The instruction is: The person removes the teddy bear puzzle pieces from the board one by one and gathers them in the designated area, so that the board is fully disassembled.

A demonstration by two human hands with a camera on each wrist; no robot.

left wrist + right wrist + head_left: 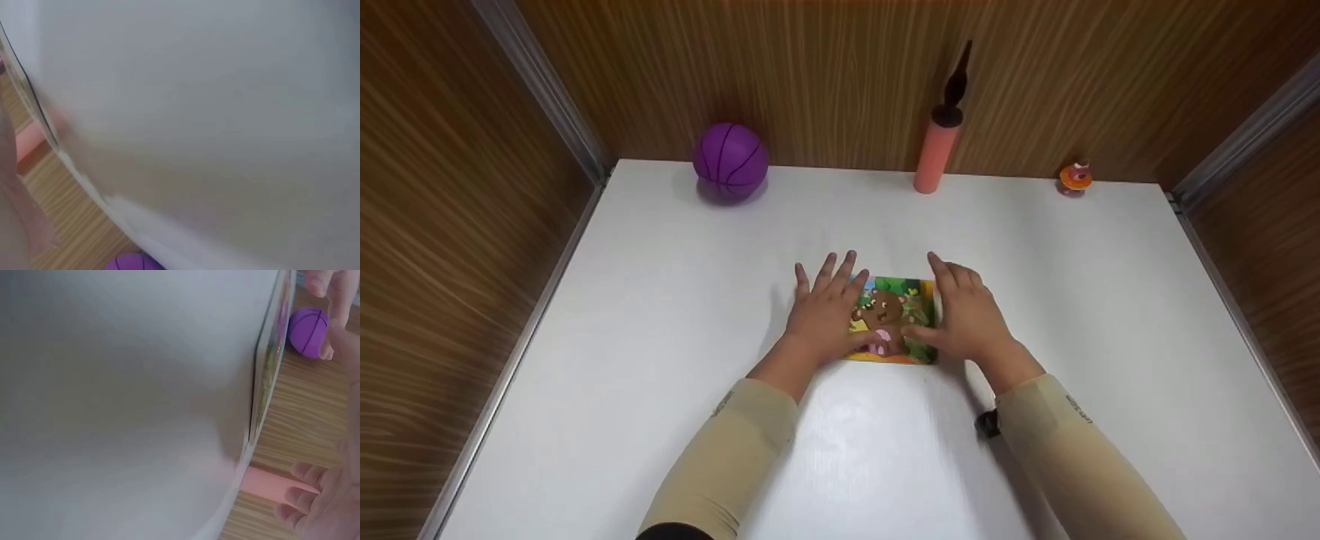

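Observation:
A flat picture board (887,307) with a cartoon brown bear on a green background lies in the middle of the white table. My left hand (819,319) is over its left side with fingers spread and the thumb reaching across the lower part of the picture. At the right edge, my right hand (971,321) has its fingers extended forward and its thumb over the board. Whether either hand presses on the board cannot be told. In the right wrist view, the board's thin edge (265,382) shows beside the right hand (329,503), whose fingers are apart.
Along the back of the white table (645,300) stand a purple ball (731,161), a pink hand pump (937,154) with a black nozzle, and a small orange and pink figurine (1075,178). Wood-patterned panels (825,82) enclose the back and sides.

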